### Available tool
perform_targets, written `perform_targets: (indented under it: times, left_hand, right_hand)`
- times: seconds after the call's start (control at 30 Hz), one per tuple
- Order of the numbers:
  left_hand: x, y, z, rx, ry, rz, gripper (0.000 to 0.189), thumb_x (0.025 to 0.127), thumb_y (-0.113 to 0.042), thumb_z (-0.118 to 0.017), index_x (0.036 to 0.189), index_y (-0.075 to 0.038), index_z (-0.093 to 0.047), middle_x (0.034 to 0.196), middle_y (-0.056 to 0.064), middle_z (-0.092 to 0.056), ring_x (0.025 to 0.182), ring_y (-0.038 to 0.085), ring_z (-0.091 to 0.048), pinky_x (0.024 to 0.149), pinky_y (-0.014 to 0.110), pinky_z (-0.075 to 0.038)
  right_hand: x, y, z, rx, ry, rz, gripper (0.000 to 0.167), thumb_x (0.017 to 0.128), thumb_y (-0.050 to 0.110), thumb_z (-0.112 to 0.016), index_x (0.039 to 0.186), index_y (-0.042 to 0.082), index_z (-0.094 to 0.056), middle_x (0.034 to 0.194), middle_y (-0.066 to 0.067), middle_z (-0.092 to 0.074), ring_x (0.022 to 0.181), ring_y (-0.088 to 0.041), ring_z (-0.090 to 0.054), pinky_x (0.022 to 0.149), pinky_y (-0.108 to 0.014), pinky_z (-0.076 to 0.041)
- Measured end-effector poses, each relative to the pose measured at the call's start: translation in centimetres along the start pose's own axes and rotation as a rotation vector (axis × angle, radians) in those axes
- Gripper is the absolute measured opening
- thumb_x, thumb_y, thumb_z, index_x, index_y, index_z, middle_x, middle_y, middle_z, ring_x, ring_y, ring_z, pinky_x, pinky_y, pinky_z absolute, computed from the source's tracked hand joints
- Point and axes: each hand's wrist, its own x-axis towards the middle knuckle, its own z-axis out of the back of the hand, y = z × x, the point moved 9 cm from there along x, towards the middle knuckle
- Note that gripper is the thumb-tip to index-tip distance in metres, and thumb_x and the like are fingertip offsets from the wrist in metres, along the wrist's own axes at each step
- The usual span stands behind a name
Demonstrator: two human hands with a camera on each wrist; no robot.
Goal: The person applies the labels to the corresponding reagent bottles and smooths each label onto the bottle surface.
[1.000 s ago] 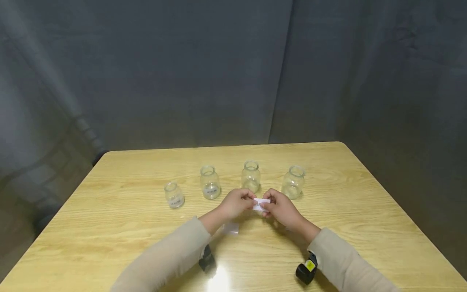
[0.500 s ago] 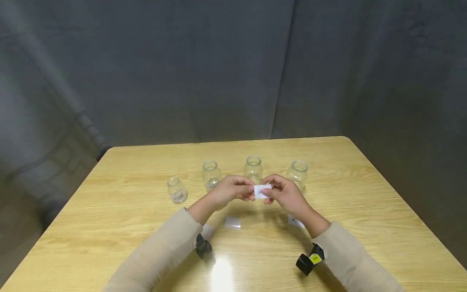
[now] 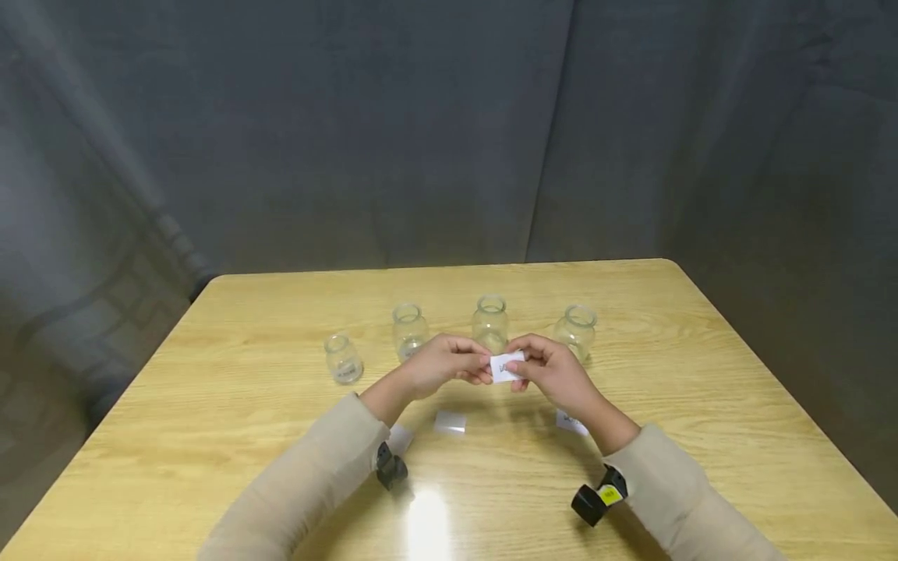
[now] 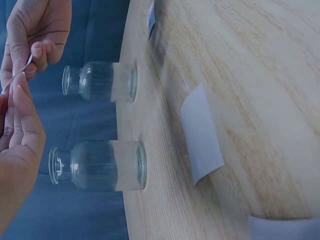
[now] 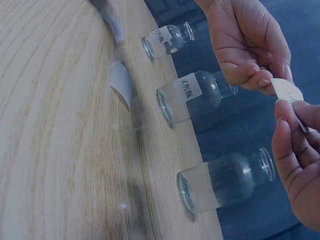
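Observation:
Between both hands, a small white paper label [image 3: 507,367] with dark writing is held up over the table. The left hand [image 3: 443,365] pinches its left edge. At its right side, the right hand [image 3: 560,375] grips it with the thumb across the front. In the right wrist view the label [image 5: 287,91] is slightly bent between the fingertips of the two hands. Behind the hands stands a row of clear glass bottles. The small left bottle [image 3: 343,360] and the bottle beside it [image 3: 410,331] bear white labels. A middle bottle [image 3: 490,321] and a right bottle [image 3: 575,330] show none.
White paper pieces lie on the wooden table [image 3: 281,436]: one in the centre [image 3: 450,422], a piece by the left wrist [image 3: 401,440] and a written one [image 3: 570,421] partly behind the right wrist. Dark curtains [image 3: 365,132] hang behind. Each wrist wears a black camera mount.
The hands have moved slightly up in the head view with the label, and more of its face and writing shows. The written piece by the right wrist has come into sight.

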Motion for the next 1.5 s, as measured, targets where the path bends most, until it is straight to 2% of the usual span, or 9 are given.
perform_targets:
  times: [0.3, 0.47, 0.77, 0.9, 1.17, 1.5]
  left_hand:
    - [-0.1, -0.1, 0.4, -0.036, -0.011, 0.004, 0.022, 0.084, 0.001, -0.049, 0.097, 0.018, -0.05, 0.077, 0.007, -0.061, 0.069, 0.014, -0.06, 0.071, 0.032, -0.049]
    - [-0.2, -0.1, 0.4, -0.039, 0.01, 0.002, 0.022, 0.084, 0.001, -0.048, 0.096, 0.019, -0.05, 0.077, 0.007, -0.061, 0.069, 0.014, -0.06, 0.07, 0.032, -0.049]
    - [-0.3, 0.3, 0.2, -0.046, 0.038, 0.002, 0.022, 0.084, 0.001, -0.047, 0.097, 0.019, -0.049, 0.078, 0.008, -0.062, 0.07, 0.015, -0.06, 0.072, 0.035, -0.048]
    - [-0.3, 0.3, 0.2, -0.062, 0.037, -0.004, 0.022, 0.083, 0.002, -0.047, 0.097, 0.019, -0.049, 0.078, 0.008, -0.062, 0.07, 0.015, -0.06, 0.072, 0.034, -0.049]
    - [-0.5, 0.6, 0.4, -0.086, 0.014, 0.012, 0.023, 0.082, 0.005, -0.048, 0.099, 0.02, -0.047, 0.076, 0.007, -0.061, 0.069, 0.014, -0.06, 0.07, 0.031, -0.049]
    - [-0.5, 1.1, 0.7, -0.091, 0.002, 0.019, 0.022, 0.082, 0.005, -0.048, 0.098, 0.02, -0.048, 0.076, 0.006, -0.062, 0.069, 0.014, -0.06, 0.07, 0.031, -0.049]
  right_hand:
    - [0.3, -0.1, -0.3, 0.024, 0.017, -0.001, 0.021, 0.08, -0.002, -0.056, 0.098, -0.013, -0.051, 0.071, -0.012, -0.053, 0.056, -0.014, -0.056, 0.057, -0.031, -0.05]
    - [0.4, -0.3, -0.7, 0.015, 0.048, -0.005, 0.019, 0.081, -0.002, -0.055, 0.097, -0.011, -0.052, 0.075, -0.012, -0.055, 0.057, -0.013, -0.056, 0.059, -0.032, -0.05]
    - [0.2, -0.5, -0.7, 0.022, 0.057, -0.022, 0.021, 0.081, -0.002, -0.055, 0.099, -0.012, -0.051, 0.072, -0.011, -0.055, 0.058, -0.013, -0.056, 0.06, -0.032, -0.05]
    - [0.2, -0.5, -0.7, 0.023, 0.059, -0.013, 0.021, 0.081, -0.002, -0.055, 0.099, -0.013, -0.051, 0.073, -0.011, -0.055, 0.058, -0.013, -0.056, 0.058, -0.03, -0.05]
    - [0.4, -0.9, -0.9, 0.025, 0.062, -0.02, 0.02, 0.081, -0.003, -0.054, 0.098, -0.012, -0.052, 0.07, -0.011, -0.053, 0.057, -0.014, -0.057, 0.059, -0.035, -0.05]
    - [0.5, -1.1, -1.2, 0.038, 0.062, -0.028, 0.018, 0.081, -0.005, -0.054, 0.097, -0.011, -0.052, 0.075, -0.012, -0.057, 0.057, -0.013, -0.056, 0.057, -0.031, -0.05]
